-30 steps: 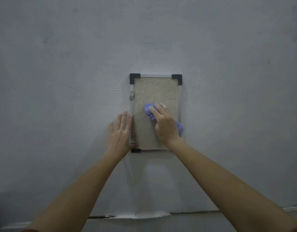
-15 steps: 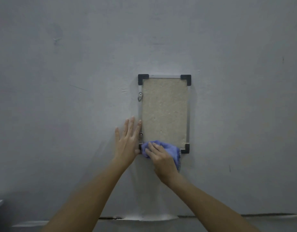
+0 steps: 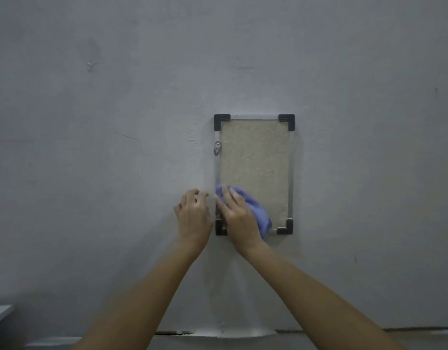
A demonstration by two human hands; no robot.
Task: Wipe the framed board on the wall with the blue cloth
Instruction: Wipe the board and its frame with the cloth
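**Entry: blue cloth on the board's lower left**

Head camera only. The framed board [image 3: 255,157] hangs upright on a grey wall [image 3: 91,173]. It is taller than wide: a speckled beige panel in a thin pale frame with four black corner caps [image 3: 286,121]. A small metal hanger lug [image 3: 217,148] sits on the board's left rail, in its upper half.

Blue cloth [image 3: 258,213]: bunched, lying against the lower-left part of the board. Its upper end reaches the left rail. Its lower end comes down to the bottom rail, left of the bottom-right cap.

Right hand [image 3: 239,215]: laid flat over the cloth, fingers [image 3: 229,195] stretched out and pointing up along the left rail, pressing the cloth onto the board. The palm covers part of the board's bottom-left corner.

Left hand [image 3: 193,215]: at the wall just beside the board's left rail, level with the cloth and near the right hand. Its fingers are loosely bent and empty. They are blurred, so I cannot tell whether the tips touch the wall.

Below the board, a pale strip [image 3: 243,333] runs along the foot of the wall. Far down and left of the board, the corner of a pale ledge [image 3: 0,313] shows at the edge of view.
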